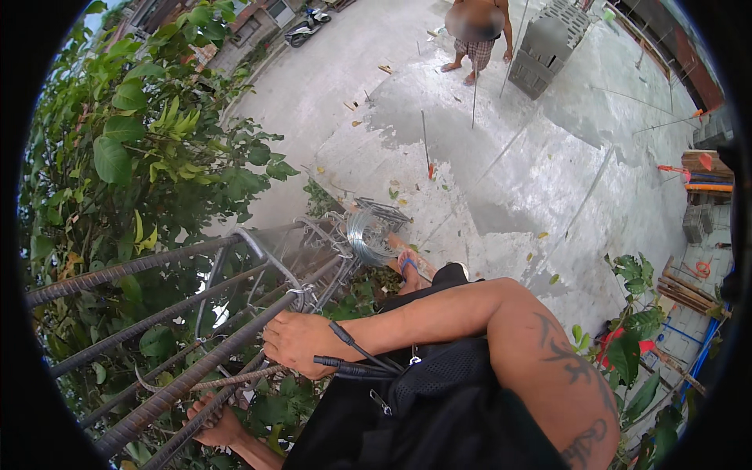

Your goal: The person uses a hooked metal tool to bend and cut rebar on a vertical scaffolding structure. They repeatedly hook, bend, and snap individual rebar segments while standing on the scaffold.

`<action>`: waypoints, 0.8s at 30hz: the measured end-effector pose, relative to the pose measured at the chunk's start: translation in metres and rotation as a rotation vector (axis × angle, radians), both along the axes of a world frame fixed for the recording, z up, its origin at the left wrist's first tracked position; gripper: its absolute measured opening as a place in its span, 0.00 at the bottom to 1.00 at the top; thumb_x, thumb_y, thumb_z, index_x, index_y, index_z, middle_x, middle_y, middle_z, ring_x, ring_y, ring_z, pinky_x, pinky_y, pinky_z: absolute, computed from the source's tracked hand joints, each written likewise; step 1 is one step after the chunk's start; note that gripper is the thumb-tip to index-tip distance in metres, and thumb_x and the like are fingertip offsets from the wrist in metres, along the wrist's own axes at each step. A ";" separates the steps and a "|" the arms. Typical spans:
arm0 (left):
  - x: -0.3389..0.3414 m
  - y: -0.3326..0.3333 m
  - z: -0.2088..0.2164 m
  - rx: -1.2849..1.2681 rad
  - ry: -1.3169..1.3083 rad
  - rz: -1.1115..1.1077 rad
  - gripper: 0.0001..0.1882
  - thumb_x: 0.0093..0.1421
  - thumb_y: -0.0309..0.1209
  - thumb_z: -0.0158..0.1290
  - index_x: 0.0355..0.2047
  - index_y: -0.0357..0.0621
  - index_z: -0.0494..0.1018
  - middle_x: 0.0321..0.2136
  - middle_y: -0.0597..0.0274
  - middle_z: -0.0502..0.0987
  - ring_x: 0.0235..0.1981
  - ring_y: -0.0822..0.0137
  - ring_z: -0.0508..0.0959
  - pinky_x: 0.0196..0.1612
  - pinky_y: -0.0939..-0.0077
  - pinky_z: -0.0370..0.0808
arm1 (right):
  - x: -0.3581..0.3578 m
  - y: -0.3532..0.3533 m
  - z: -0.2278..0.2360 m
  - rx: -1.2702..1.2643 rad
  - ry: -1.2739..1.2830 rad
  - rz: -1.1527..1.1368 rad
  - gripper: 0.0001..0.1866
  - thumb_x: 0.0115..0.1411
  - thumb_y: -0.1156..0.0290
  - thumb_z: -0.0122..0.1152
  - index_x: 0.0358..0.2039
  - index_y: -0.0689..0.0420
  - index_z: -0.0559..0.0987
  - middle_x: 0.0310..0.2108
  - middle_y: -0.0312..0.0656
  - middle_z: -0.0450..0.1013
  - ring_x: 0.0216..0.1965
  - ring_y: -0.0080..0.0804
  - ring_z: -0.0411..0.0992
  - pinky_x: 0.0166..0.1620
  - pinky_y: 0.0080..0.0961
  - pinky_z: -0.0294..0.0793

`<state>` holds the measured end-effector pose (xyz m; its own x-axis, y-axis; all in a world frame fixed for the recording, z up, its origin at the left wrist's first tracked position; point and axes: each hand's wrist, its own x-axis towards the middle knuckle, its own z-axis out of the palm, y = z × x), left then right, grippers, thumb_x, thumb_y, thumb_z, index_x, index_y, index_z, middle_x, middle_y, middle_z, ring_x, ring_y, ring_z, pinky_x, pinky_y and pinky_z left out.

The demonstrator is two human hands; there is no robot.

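Note:
Several long ribbed steel bars (157,329) form a cage with bent stirrups (274,262), running from the lower left toward the middle. My right hand (301,345) is closed against the upper side of the cage, close to a wire-wrapped joint. From beneath it comes a thinner rusty bar with a hooked end (223,382), lying across the longer bars. Lower down, my left hand (215,423) reaches from below, its fingers curled at one of the lower bars and partly hidden by it. A coil of silver tie wire (368,237) hangs at the cage's far end.
Leafy branches (125,157) crowd the left side and grow beneath the bars. Far below lies a concrete floor (501,180) with upright rods. A person (476,39) stands there beside stacked hollow blocks (536,59). Two black cable connectors (341,366) dangle by my right wrist.

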<state>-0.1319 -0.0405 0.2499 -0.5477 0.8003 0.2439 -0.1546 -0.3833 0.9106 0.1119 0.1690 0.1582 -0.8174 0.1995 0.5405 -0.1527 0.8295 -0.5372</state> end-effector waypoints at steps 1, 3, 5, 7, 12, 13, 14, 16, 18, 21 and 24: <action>0.006 0.002 0.001 0.002 0.008 0.013 0.22 0.64 0.42 0.36 0.14 0.50 0.53 0.12 0.67 0.53 0.17 0.73 0.52 0.31 0.76 0.55 | 0.004 -0.004 0.000 0.032 0.099 -0.076 0.17 0.43 0.66 0.53 0.30 0.66 0.73 0.40 0.53 0.68 0.44 0.44 0.66 0.51 0.35 0.61; 0.013 0.009 0.005 0.040 0.036 -0.030 0.24 0.64 0.43 0.36 0.12 0.50 0.52 0.10 0.68 0.52 0.15 0.73 0.51 0.27 0.76 0.55 | 0.017 -0.009 -0.003 0.098 0.292 -0.226 0.18 0.42 0.66 0.55 0.32 0.67 0.74 0.45 0.55 0.66 0.50 0.46 0.64 0.56 0.37 0.59; 0.022 0.012 0.007 0.094 0.050 -0.057 0.24 0.65 0.43 0.36 0.12 0.50 0.52 0.10 0.68 0.52 0.14 0.73 0.51 0.25 0.76 0.54 | 0.033 -0.013 -0.006 0.063 0.254 -0.146 0.18 0.42 0.69 0.55 0.34 0.67 0.73 0.49 0.55 0.64 0.55 0.48 0.61 0.60 0.37 0.57; 0.027 0.018 0.010 0.098 0.044 -0.072 0.24 0.65 0.44 0.35 0.12 0.50 0.51 0.12 0.68 0.51 0.15 0.73 0.49 0.24 0.75 0.52 | 0.051 -0.014 -0.015 0.068 0.306 -0.150 0.16 0.45 0.72 0.53 0.35 0.66 0.73 0.48 0.52 0.65 0.53 0.47 0.63 0.60 0.35 0.57; 0.040 0.027 0.008 0.109 -0.063 0.318 0.22 0.63 0.44 0.33 0.14 0.50 0.49 0.13 0.69 0.49 0.14 0.75 0.49 0.19 0.80 0.49 | 0.099 -0.003 -0.061 -0.196 0.411 -0.150 0.21 0.39 0.75 0.58 0.38 0.61 0.68 0.35 0.47 0.64 0.38 0.48 0.65 0.41 0.37 0.65; 0.040 0.029 0.008 0.129 -0.063 0.293 0.22 0.63 0.43 0.33 0.14 0.50 0.50 0.13 0.69 0.50 0.14 0.76 0.49 0.19 0.81 0.48 | 0.115 -0.003 -0.076 -0.268 0.392 -0.205 0.20 0.40 0.75 0.59 0.37 0.60 0.69 0.34 0.46 0.64 0.38 0.47 0.66 0.41 0.36 0.66; 0.039 0.030 0.008 0.103 0.057 0.192 0.22 0.63 0.42 0.33 0.13 0.50 0.50 0.12 0.68 0.51 0.13 0.76 0.50 0.18 0.81 0.49 | 0.133 -0.004 -0.091 -0.343 0.398 -0.256 0.20 0.40 0.74 0.60 0.37 0.59 0.70 0.33 0.45 0.65 0.37 0.47 0.67 0.41 0.36 0.66; 0.035 0.030 0.007 0.099 0.046 0.197 0.22 0.63 0.41 0.34 0.12 0.50 0.51 0.12 0.68 0.51 0.13 0.75 0.51 0.17 0.81 0.49 | 0.166 -0.014 -0.122 -0.585 0.307 -0.424 0.14 0.46 0.74 0.61 0.36 0.57 0.74 0.30 0.44 0.69 0.32 0.42 0.70 0.36 0.32 0.69; 0.028 0.028 0.008 0.165 0.091 -0.068 0.22 0.63 0.41 0.34 0.12 0.50 0.51 0.12 0.67 0.51 0.13 0.75 0.51 0.17 0.80 0.49 | 0.184 -0.024 -0.151 -0.744 0.135 -0.726 0.13 0.51 0.64 0.62 0.35 0.58 0.76 0.24 0.45 0.70 0.25 0.41 0.71 0.32 0.32 0.70; 0.021 0.021 0.005 0.055 0.126 0.115 0.23 0.64 0.43 0.33 0.13 0.50 0.53 0.12 0.67 0.53 0.14 0.73 0.54 0.21 0.77 0.53 | 0.183 -0.026 -0.191 -0.992 -0.019 -0.863 0.20 0.48 0.58 0.66 0.35 0.60 0.76 0.24 0.51 0.73 0.26 0.41 0.73 0.32 0.32 0.71; 0.019 0.022 0.004 0.036 0.116 0.122 0.23 0.64 0.43 0.34 0.13 0.49 0.54 0.12 0.67 0.53 0.14 0.72 0.54 0.21 0.77 0.53 | 0.148 -0.020 -0.215 -1.013 0.054 -1.008 0.18 0.47 0.60 0.66 0.31 0.61 0.75 0.25 0.52 0.73 0.29 0.44 0.73 0.34 0.36 0.70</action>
